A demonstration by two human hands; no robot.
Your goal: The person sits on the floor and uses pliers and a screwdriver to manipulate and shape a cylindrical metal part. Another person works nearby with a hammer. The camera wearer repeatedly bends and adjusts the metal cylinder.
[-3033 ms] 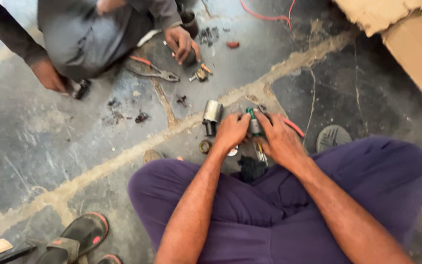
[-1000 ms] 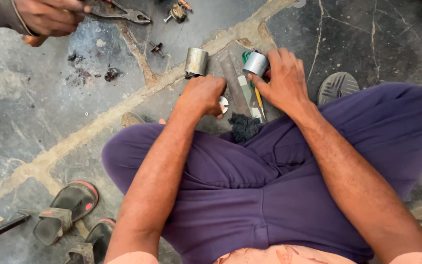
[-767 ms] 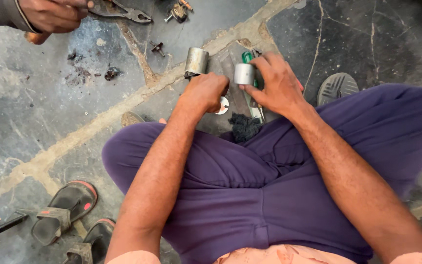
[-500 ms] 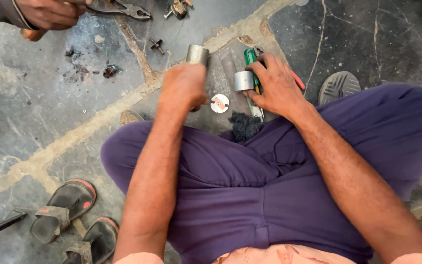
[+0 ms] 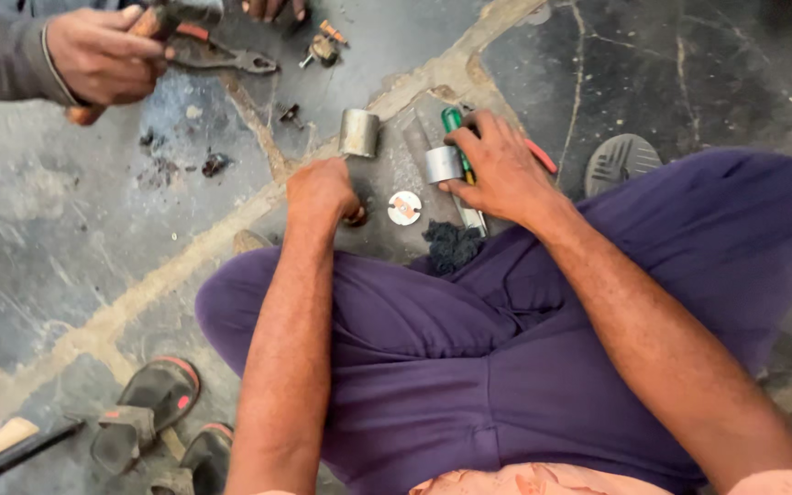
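I sit cross-legged on a stone floor in purple trousers. My right hand (image 5: pixel 499 170) grips a short silver metal cylinder (image 5: pixel 443 165), with a green-handled tool (image 5: pixel 454 124) lying under its fingers. My left hand (image 5: pixel 323 191) is curled over a small brown ring-like part (image 5: pixel 356 217) on the floor. Between my hands lies a round white disc (image 5: pixel 404 207). A second metal cylinder (image 5: pixel 359 133) stands just beyond my left hand. A dark wad of cloth (image 5: pixel 453 246) rests by my shin.
Another person's hand (image 5: pixel 103 57) at the top left holds a wooden-handled tool; pliers (image 5: pixel 222 57) and small parts (image 5: pixel 324 48) lie near it. Sandals (image 5: pixel 153 403) and a stick (image 5: pixel 2 449) lie at the lower left; a grey sandal (image 5: pixel 621 160) sits right.
My left hand has drawn back from the far cylinder down onto the small brown part. My right hand has brought its silver cylinder a little lower. The view has shifted slightly.
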